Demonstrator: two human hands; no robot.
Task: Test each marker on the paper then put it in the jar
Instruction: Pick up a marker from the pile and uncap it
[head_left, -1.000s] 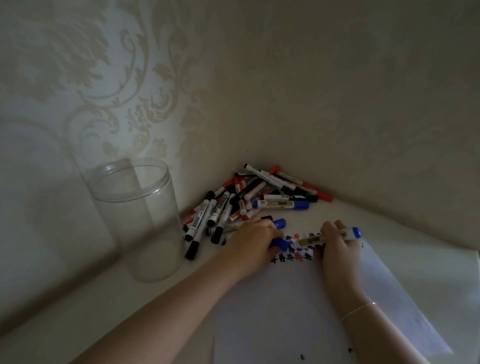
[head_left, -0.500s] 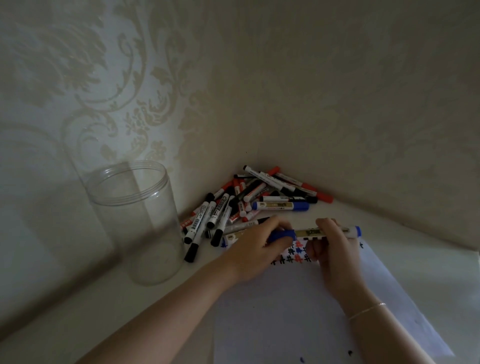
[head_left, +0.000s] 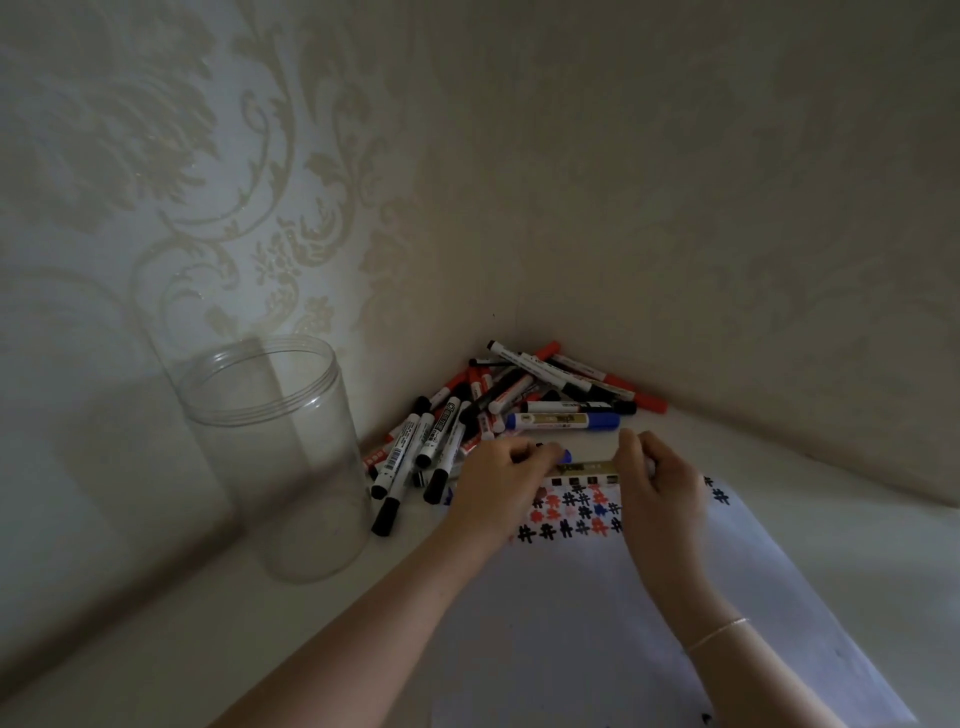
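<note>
Hands meet over the paper's (head_left: 675, 597) far edge, the blue marker (head_left: 584, 470) held level between them, its long axis running left to right with the blue cap end toward the left. The left hand (head_left: 506, 478) pinches that cap end; the right hand (head_left: 657, 475) curls round the barrel's other end, covering the blue tail that showed a moment ago. Both have lifted slightly — rows of red, blue and black test marks (head_left: 571, 514) now lie uncovered beneath. At far left the clear plastic jar (head_left: 270, 457) stands upright, well apart. Between jar and hands sprawls the heap of markers (head_left: 498, 410), filling the wall corner — another blue one (head_left: 563, 421) lies just beyond the fingers.
</note>
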